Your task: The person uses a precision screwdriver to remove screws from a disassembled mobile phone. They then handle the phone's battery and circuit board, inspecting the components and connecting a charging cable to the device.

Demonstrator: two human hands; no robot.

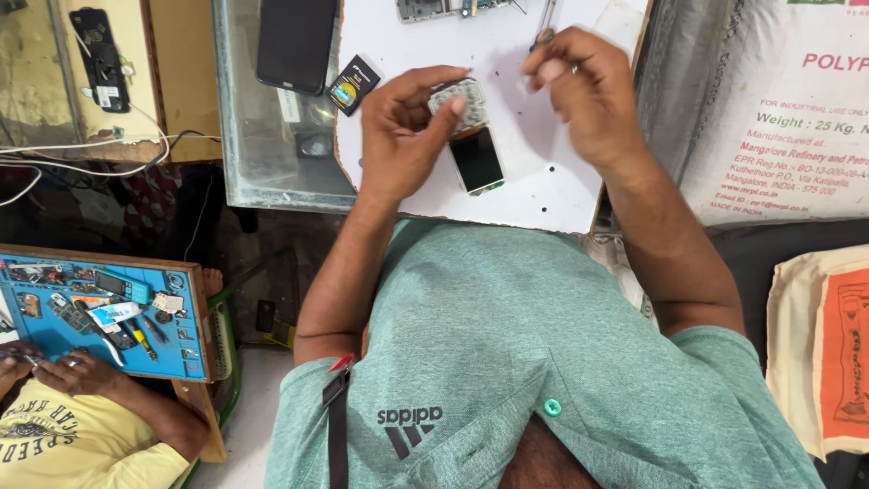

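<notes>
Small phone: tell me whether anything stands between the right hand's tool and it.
Nothing visible does. The left hand holds the small phone over the white board; the right hand, holding a thin tool, sits beside it across bare board.

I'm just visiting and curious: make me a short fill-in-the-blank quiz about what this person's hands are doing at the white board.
1. The left hand holds a small phone by its ____ end.
2. The phone's dark screen faces ____.
3. The right hand pinches a thin ____.
4. A black battery lies on the ____ board.

Missing words: keypad; up; tool; white
</notes>
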